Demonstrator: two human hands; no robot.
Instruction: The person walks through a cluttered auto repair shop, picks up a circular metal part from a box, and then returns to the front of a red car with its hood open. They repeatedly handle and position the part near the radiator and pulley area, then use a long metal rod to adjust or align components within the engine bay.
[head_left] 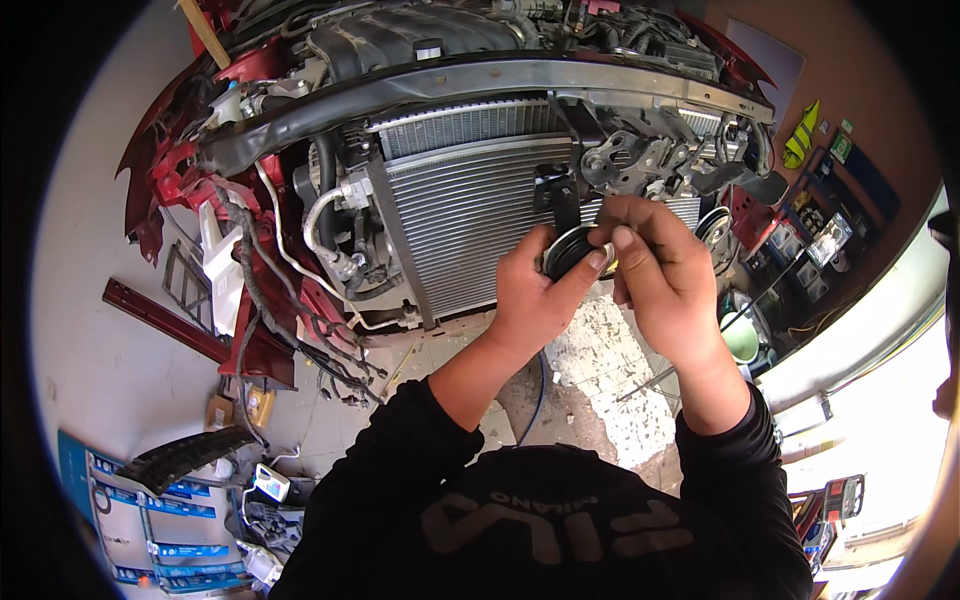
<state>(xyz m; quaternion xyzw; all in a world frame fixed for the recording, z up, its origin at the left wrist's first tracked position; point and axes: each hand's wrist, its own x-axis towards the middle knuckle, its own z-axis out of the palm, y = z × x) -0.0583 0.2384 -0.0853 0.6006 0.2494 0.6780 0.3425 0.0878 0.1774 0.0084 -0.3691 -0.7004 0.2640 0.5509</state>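
Observation:
In front of the car's opened front end, my left hand (pixel 532 292) is closed around a round black disc horn (pixel 568 252) with a pale metal rim. Its thumb presses on the disc's face. A flat black bracket (pixel 566 205) rises just above the horn, in front of the silver condenser (pixel 460 225); whether the two are joined I cannot tell. My right hand (pixel 662 275) is pinched at the horn's right edge, thumb against curled fingers. Whatever sits between those fingertips is hidden. A second round horn (pixel 713 228) shows beyond my right hand.
A dark metal crossbeam (pixel 440 88) spans the car above the condenser. Loose wiring (pixel 250 275) hangs at the left, near a dark red beam (pixel 165 320). A blue-and-white rack (pixel 180 525) stands lower left. At the right are a pale green bucket (pixel 740 340) and a shelf (pixel 835 215).

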